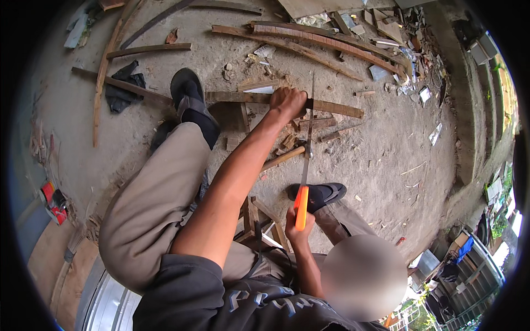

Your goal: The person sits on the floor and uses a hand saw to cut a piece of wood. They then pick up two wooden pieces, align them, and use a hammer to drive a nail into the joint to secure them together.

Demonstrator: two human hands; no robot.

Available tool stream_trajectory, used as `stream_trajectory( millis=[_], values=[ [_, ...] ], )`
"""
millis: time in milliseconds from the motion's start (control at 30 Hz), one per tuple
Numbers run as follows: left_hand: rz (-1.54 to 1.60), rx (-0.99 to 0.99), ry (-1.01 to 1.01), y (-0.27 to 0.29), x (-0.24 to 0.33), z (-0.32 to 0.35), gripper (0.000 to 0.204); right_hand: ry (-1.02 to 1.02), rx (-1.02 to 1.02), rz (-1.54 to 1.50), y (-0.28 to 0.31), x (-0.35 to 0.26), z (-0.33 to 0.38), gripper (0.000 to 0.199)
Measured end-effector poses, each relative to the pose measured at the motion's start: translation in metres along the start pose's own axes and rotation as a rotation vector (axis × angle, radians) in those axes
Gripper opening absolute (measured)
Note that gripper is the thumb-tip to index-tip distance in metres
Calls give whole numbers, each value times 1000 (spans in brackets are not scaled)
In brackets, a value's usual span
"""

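My left hand [288,102] is closed around a long, narrow wooden strip [338,108], which lies crosswise in front of me. Gripped in my right hand [298,227] is a handsaw [302,205] with an orange handle. Its thin blade points away from me and crosses the strip just right of my left hand. Beneath the blade lies a hammer [282,159] with a wooden handle. The strip's left part reaches my left foot [190,99], over a small wooden support [244,117]. How deep the blade sits in the wood, I cannot tell.
Short wood offcuts [317,123] lie below the strip. Long boards [331,47] rest on the dusty floor farther off, with scattered rubble behind. A black plastic bag [125,87] is at the left. My right foot [317,197] stands beside the saw; a small wooden frame [255,218] is near my lap.
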State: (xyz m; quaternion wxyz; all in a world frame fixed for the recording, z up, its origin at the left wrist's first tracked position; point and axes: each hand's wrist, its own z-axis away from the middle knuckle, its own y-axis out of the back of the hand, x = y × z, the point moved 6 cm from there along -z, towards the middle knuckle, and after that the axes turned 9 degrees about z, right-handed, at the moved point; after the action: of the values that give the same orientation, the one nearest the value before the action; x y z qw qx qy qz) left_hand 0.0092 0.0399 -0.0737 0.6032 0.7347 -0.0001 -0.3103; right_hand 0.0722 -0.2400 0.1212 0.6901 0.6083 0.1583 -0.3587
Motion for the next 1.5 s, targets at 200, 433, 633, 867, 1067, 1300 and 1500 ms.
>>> stream_trajectory(
  millis=[200,433,633,867,1067,1300,1500],
  values=[
    [1138,-436,13,63,-46,-28,17,-109,54,-225,-32,3,-101,31],
    [694,-451,-132,6,-8,-15,33,-138,4,-159,-16,22,22,30],
    [948,-143,40,-48,5,-21,9,-63,30,-206,-28,-10,-109,30],
    [993,-276,-2,36,-27,-17,21,-114,-15,-137,-7,19,34,31],
    [1007,-444,98,34,-42,-23,20,-126,88,-199,-14,0,-92,19],
    [1059,-501,167,67,-72,-35,23,31,50,-156,-1,-17,-110,16],
    [1108,-290,290,75,-107,-42,29,225,62,-34,7,-40,-136,14]
  ],
)
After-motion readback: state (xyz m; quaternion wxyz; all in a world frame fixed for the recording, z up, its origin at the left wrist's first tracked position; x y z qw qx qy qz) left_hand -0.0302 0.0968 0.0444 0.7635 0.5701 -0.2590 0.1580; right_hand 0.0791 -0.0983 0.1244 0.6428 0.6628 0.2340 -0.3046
